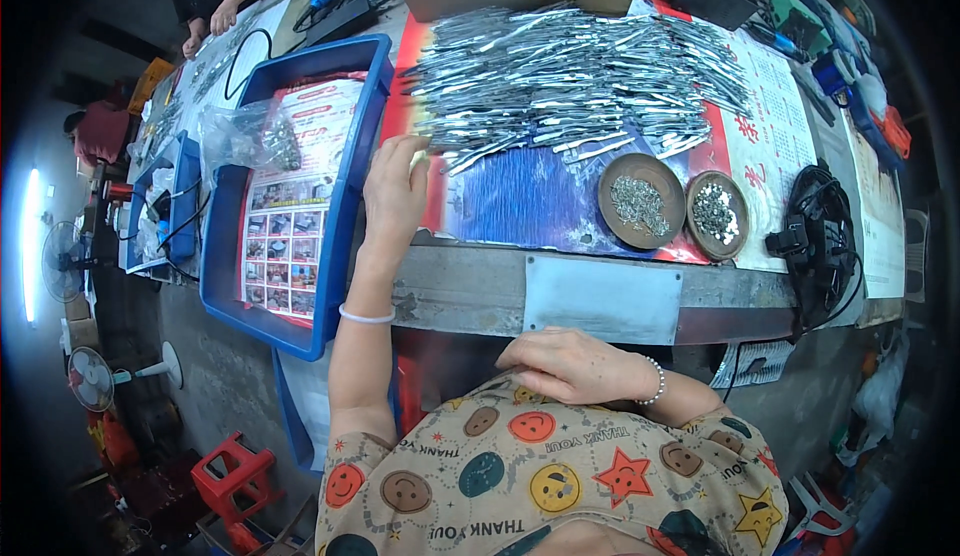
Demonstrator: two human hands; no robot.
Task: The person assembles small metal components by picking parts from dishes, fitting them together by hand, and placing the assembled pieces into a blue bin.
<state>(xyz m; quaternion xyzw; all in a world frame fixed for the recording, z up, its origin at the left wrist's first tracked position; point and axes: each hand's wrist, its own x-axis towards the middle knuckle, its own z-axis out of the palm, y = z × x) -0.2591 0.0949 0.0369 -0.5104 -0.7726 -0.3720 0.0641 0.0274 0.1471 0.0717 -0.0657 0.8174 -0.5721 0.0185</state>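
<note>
While my right hand (575, 366) curls near the front edge of the tabletop (460, 278), my left hand (395, 184) bends beside metal strips (580, 81) heaped toward the back edge, though whether either clamps anything I cannot tell.

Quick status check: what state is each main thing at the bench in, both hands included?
Left hand: fingers curled, by the strips; grip unclear
Right hand: loosely curled, before the torso
Metal strips: heaped, overlapping
Larger round dish: partly filled with small metal pieces
Smaller round dish: holding similar pieces
Blue tray: open, sheet-lined
Plastic bag: crumpled
Black cable: bundled
</note>
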